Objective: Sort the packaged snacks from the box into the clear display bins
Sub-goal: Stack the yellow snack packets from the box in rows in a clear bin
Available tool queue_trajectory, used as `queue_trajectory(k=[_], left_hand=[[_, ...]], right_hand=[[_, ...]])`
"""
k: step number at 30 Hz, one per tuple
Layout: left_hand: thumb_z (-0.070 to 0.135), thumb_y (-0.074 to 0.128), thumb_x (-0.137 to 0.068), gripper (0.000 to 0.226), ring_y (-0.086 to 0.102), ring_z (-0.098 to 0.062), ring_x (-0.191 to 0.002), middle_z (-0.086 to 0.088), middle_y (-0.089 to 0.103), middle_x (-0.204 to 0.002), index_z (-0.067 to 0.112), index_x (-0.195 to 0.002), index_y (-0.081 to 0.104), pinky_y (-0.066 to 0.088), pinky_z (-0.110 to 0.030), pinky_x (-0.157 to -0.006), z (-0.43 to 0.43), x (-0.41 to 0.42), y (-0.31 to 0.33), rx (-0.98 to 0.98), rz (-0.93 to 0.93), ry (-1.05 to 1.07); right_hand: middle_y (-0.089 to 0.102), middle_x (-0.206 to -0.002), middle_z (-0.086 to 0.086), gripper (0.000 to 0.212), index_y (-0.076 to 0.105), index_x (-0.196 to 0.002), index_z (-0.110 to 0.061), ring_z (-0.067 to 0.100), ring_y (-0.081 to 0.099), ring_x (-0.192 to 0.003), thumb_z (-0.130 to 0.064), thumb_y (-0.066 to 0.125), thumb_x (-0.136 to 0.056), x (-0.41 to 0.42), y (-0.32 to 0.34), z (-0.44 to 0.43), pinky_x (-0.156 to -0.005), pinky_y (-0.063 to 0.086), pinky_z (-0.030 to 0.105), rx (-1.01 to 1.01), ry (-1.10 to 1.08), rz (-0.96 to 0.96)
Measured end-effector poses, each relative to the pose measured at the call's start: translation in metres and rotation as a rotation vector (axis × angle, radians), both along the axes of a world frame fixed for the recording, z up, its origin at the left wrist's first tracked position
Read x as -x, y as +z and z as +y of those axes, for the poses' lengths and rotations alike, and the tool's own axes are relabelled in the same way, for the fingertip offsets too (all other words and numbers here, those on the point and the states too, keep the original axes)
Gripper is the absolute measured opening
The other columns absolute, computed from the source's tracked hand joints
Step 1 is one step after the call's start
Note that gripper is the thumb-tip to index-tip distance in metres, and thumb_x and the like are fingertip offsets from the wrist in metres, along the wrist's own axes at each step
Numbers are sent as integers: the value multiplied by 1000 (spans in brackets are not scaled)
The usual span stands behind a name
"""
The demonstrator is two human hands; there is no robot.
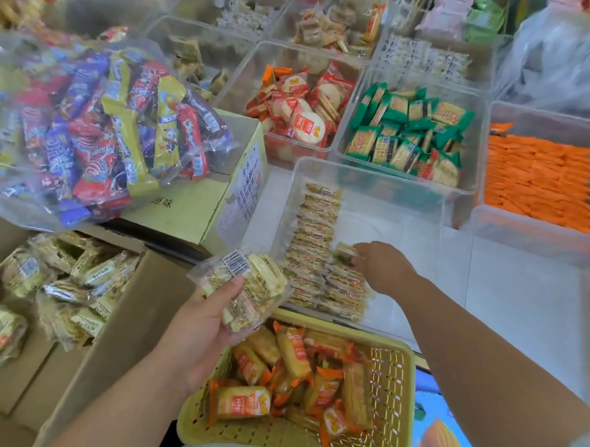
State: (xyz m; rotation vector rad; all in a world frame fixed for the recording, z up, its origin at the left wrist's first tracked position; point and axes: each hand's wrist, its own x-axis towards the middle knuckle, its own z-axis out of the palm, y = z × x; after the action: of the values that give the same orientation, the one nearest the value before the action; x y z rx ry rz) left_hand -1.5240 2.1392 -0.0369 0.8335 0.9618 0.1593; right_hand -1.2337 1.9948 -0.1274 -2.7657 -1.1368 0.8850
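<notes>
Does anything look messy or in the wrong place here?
Yes. One orange-wrapped pack sits in the bin of red-wrapped crackers, so it doesn't match. The big clear bag of candy also slumps off the closed carton.

At the frame's centre, the clear rigid plastic display bin (365, 179) has smooth, faintly frosted walls; the small biscuit packets (314, 257) in it are wrapped in glossy transparent film. At lower left, the brown cardboard box (126, 317) looks matt and papery. At the bottom, the pale yellow perforated plastic basket (392, 377) has a dull sheen. At upper left, the big transparent plastic bag (89, 129) is crinkled and shiny
</notes>
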Motion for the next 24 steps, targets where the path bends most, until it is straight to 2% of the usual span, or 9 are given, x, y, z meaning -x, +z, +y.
queue_trajectory(k=[2,4,7,11,13,16,21,22,24], left_hand=[[37,69,-87,56,70,-25,-118,-4,72,-129,27,-141,57,52,-48,-95,0,0,0,2,-9,-6],[36,68,-88,55,70,-26,-119,-4,72,-130,27,-141,57,52,-48,-95,0,0,0,8,-17,-2],[35,67,-89,54,70,-25,-119,-4,72,-130,27,-141,57,54,-45,-92,-1,0,1,10,-29,-1],[34,67,-89,53,70,-25,-118,-5,73,-129,25,-141,58,56,-43,-89,-1,1,3,11,-27,13],[34,67,-89,55,70,-26,-119,-6,72,-130,23,-142,57,53,-45,-93,-1,2,3,16,-23,18],[33,67,-88,55,69,-29,-119,-7,72,-130,23,-142,57,51,-47,-96,-2,3,6,25,-27,22],[33,68,-88,55,70,-31,-118,-9,72,-129,22,-141,57,55,-47,-93,-4,5,10,35,-48,41],[33,67,-88,55,70,-32,-117,-9,72,-129,21,-140,58,57,-47,-90,-5,5,11,42,-53,42],[34,66,-88,51,71,-32,-115,-11,73,-127,19,-136,62,60,-47,-87,-6,5,14,71,-65,62]], right_hand=[[65,-128,9,40,51,-144,-19,29,60,-114,-32,38,-109,0,-4,2,-85,46,34,34,44,17],[61,-137,8,42,44,-150,-20,29,57,-122,-29,34,-110,-1,-6,0,-91,46,34,95,105,16],[52,-148,6,52,30,-157,-23,28,51,-131,-12,34,-107,-5,-5,-3,-102,43,35,184,193,-14],[48,-152,5,66,27,-158,-27,27,49,-135,2,38,-100,-7,-2,-2,-104,42,33,214,210,-20],[50,-150,6,77,24,-159,-29,27,53,-130,10,39,-94,-3,0,0,-99,46,32,193,208,11],[53,-147,7,92,20,-159,-35,26,59,-118,18,38,-87,2,-2,6,-81,45,26,175,213,82],[50,-151,6,87,22,-159,-35,27,56,-122,16,34,-90,-1,0,10,-82,41,26,196,220,132],[49,-151,6,83,21,-159,-35,27,55,-124,13,34,-93,-2,1,10,-85,43,28,204,223,140],[42,-157,6,71,18,-160,-32,29,47,-136,1,34,-100,-2,4,8,-101,43,34,220,190,153]])
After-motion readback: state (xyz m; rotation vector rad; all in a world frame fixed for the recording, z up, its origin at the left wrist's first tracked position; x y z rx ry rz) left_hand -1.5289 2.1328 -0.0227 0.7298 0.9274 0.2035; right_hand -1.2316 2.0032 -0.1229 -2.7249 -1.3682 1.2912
